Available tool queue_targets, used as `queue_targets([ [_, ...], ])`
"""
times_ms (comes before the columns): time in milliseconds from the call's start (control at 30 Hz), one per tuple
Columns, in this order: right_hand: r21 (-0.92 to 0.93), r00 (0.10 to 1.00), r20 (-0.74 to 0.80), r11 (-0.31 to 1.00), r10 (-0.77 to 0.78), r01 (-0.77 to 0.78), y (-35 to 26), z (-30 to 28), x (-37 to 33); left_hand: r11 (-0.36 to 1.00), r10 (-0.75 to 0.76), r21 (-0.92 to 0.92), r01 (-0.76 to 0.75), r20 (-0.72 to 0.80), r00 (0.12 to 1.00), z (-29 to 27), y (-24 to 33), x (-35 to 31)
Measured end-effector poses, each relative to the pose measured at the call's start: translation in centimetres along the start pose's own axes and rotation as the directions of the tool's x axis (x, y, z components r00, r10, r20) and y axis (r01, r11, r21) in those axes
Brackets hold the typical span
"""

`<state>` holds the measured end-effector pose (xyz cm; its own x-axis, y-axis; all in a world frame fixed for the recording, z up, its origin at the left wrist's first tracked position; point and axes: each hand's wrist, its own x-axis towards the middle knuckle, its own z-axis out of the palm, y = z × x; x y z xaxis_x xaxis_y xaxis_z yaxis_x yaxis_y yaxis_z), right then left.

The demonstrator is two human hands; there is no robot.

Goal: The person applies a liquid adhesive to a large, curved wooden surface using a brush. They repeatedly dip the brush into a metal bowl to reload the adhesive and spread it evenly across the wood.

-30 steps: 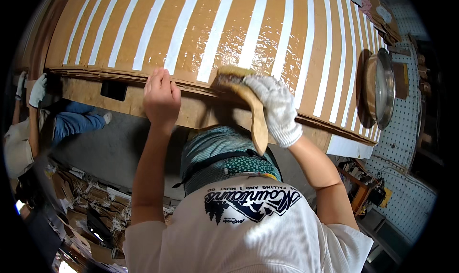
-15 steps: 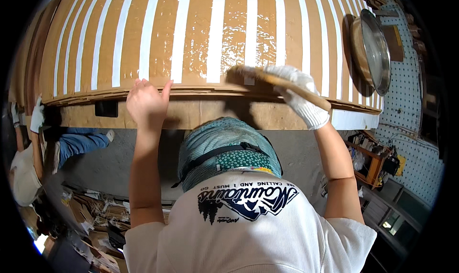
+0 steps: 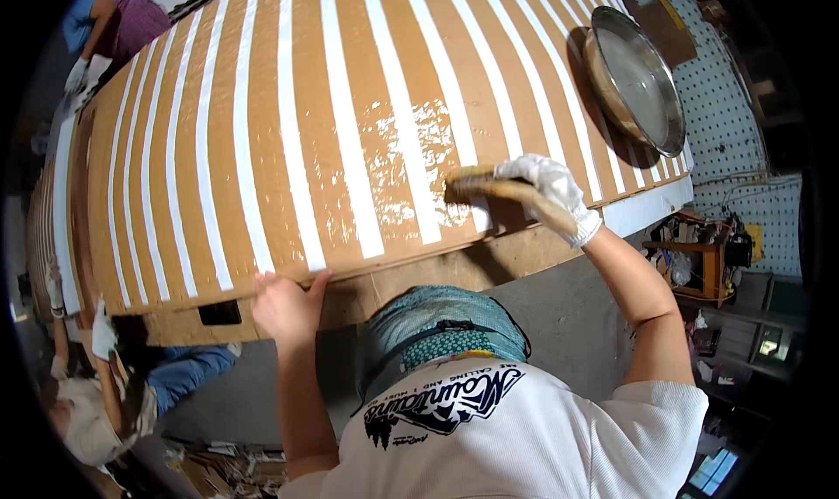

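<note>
My right hand [image 3: 549,191], in a white knit glove, is closed around the wooden handle of a brush [image 3: 502,187]. The dark bristle end, a little blurred, is at the wet, shiny surface of a brown cardboard sheet [image 3: 308,162] with white strips. My bare left hand [image 3: 288,305] rests at the near edge of the sheet, left of the brush, thumb spread away from the fingers; its fingertips are partly hidden at the edge. The sheet lies on top of a stack of thin sheets.
A round metal basin [image 3: 642,84] holding greyish liquid stands on the sheet's right end. Below the stack runs a wooden support [image 3: 411,270]. Co-workers' gloved hands [image 3: 103,331] are at the left end and far left corner. A cluttered shelf [image 3: 699,259] stands at the right.
My view has turned, so the stack now slants and more of its far left shows. The brush has moved from beside the near edge farther onto the sheet. My left hand stays at the edge.
</note>
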<state>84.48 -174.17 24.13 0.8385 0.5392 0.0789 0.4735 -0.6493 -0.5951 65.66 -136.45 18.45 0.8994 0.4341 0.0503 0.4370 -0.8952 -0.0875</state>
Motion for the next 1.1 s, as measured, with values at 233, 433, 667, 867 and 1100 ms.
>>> queue_targets([
  [233,-0.228,0.909,0.129,0.904,0.395,-0.361,2.3,-3.0,7.9,0.982,-0.186,0.103,0.156,0.423,0.887,-3.3,3.4,3.4],
  [433,-0.211,0.99,-0.022,0.967,0.142,-0.144,7.8,-4.5,22.8,0.982,-0.188,0.065,0.177,0.317,0.93,-1.3,2.7,2.7],
  [667,-0.263,0.978,-0.173,0.951,0.116,-0.16,14.5,-5.5,40.7,0.969,-0.243,0.096,0.227,0.233,0.941,-0.9,2.6,2.1],
  [867,-0.141,0.965,-0.259,0.987,0.038,-0.076,17.2,-5.7,50.7,0.968,-0.25,0.145,0.206,0.464,0.85,-3.3,4.2,3.8],
  [1100,-0.336,0.857,-0.491,0.941,-0.155,-0.022,21.0,-3.1,51.8,0.929,-0.367,0.168,0.33,0.542,0.756,-2.2,3.2,3.4],
])
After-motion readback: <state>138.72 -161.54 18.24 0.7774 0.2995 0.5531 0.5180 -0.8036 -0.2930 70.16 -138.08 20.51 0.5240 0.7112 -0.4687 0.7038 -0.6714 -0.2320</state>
